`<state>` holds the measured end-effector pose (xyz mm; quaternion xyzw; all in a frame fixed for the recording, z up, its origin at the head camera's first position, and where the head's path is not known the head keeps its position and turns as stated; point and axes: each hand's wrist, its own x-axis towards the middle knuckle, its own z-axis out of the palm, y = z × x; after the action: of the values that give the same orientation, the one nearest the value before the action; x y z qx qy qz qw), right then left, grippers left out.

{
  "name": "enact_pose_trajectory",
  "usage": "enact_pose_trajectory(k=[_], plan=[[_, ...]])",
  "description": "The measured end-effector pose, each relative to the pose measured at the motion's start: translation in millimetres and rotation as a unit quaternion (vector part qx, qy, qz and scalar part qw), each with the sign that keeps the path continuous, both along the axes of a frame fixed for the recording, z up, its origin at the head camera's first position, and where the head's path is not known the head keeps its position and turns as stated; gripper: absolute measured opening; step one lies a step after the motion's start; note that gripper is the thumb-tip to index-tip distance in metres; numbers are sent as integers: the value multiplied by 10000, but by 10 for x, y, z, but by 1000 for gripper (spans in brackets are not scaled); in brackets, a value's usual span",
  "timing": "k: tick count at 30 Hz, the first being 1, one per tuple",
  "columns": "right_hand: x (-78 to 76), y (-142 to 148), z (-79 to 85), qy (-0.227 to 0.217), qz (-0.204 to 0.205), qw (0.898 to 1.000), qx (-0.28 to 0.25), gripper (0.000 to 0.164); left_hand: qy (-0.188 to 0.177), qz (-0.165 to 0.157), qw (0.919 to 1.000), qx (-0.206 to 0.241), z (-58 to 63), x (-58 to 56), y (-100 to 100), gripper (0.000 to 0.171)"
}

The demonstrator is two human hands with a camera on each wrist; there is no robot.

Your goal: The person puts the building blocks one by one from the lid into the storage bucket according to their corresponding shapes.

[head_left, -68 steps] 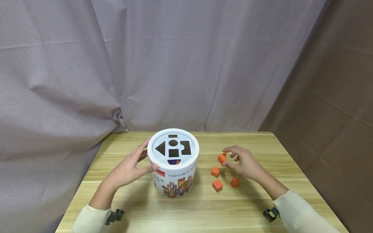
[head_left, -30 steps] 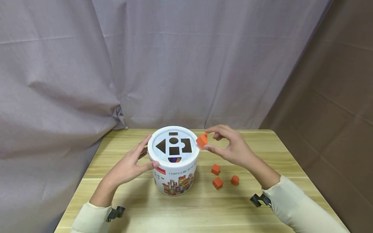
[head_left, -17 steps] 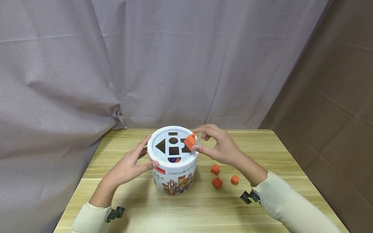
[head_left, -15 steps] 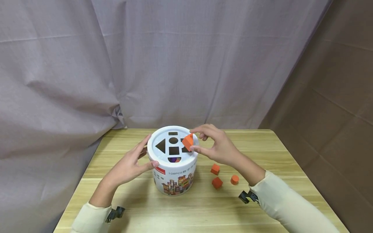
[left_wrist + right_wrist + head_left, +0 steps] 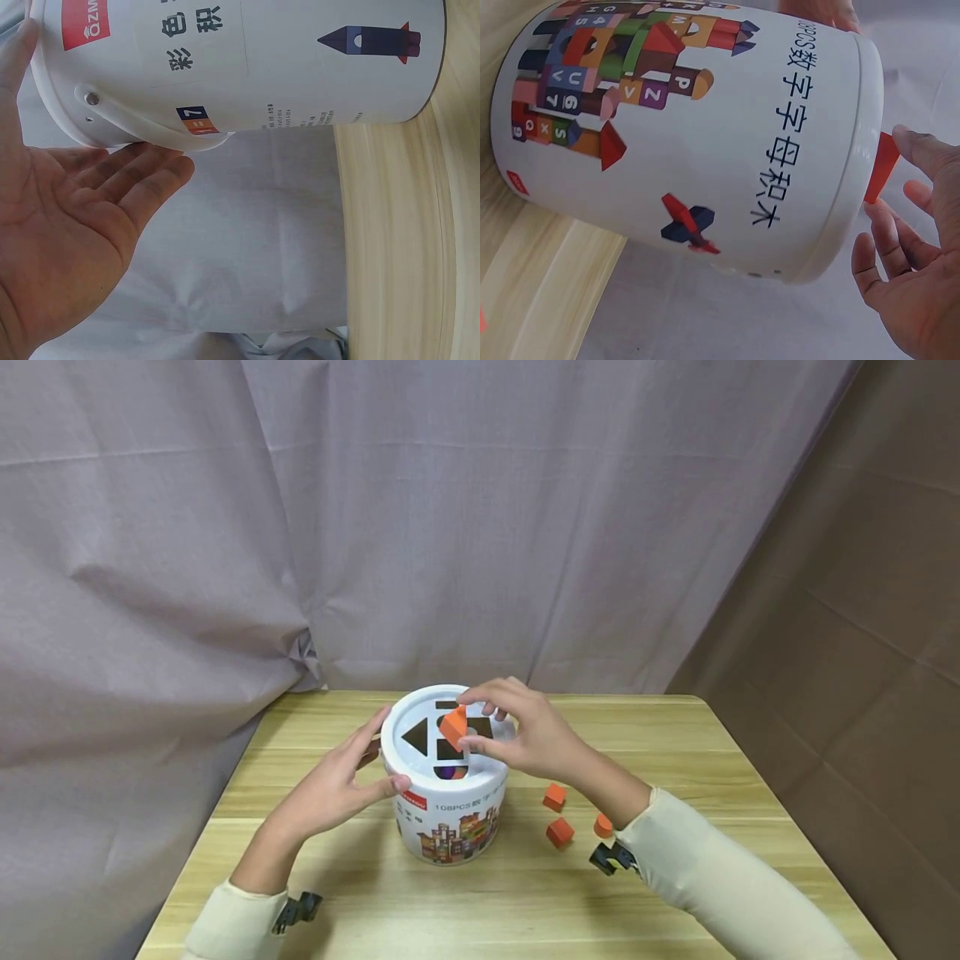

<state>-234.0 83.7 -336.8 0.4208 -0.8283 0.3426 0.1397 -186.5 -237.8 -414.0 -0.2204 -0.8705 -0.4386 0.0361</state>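
A white toy-block bucket (image 5: pixel 468 852) stands upright on the table, its lid (image 5: pixel 411 768) cut with shaped holes. My left hand (image 5: pixel 333 797) rests at its left side, thumb on the front of the rim. In the left wrist view the fingers (image 5: pixel 142 176) lie against the wall by the handle (image 5: pixel 142 124), palm facing away. Over the middle of the lid, my right hand (image 5: pixel 536 735) pinches an orange block (image 5: pixel 453 728) between thumb and fingertips. The block (image 5: pixel 883 169) shows as a wedge-like shape above the rim in the right wrist view.
Right of the bucket lie more orange blocks: a cube-like one (image 5: pixel 555 797), another nearer the front (image 5: pixel 559 833), and a round one (image 5: pixel 602 825) partly hidden by the right forearm. Grey cloth (image 5: pixel 480 527) hangs behind the wooden table (image 5: pixel 420 910).
My right hand picked up the orange block from the table, carried it left to the bucket, and has moved on from the lid's right edge to its middle. The left hand stays put.
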Motion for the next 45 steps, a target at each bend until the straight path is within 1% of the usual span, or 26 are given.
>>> enact_pose_trajectory(k=[9, 16, 26, 33, 41, 45], plan=[[-39, -193, 1, -50, 144, 9997, 175, 52, -52, 32, 10000, -46, 2, 11, -4, 109], [-80, -315, -28, -77, 256, 9992, 308, 52, -54, -38, 10000, 17, 8, 7, -7, 110], [-128, -423, -63, -192, 210, 9985, 461, 51, -37, -28, 10000, -24, 6, -10, -13, 109], [-116, -470, -82, -168, 181, 9975, 669, 50, 42, -36, 10000, -21, -4, -16, -6, 109], [-101, -461, -85, -79, 7, 9955, 945, 61, 91, -47, 9999, -43, -9, -38, 12, 108], [-94, -439, -78, -74, -6, 9955, 942, 62, 89, -52, 9999, -45, -15, -49, 18, 109]])
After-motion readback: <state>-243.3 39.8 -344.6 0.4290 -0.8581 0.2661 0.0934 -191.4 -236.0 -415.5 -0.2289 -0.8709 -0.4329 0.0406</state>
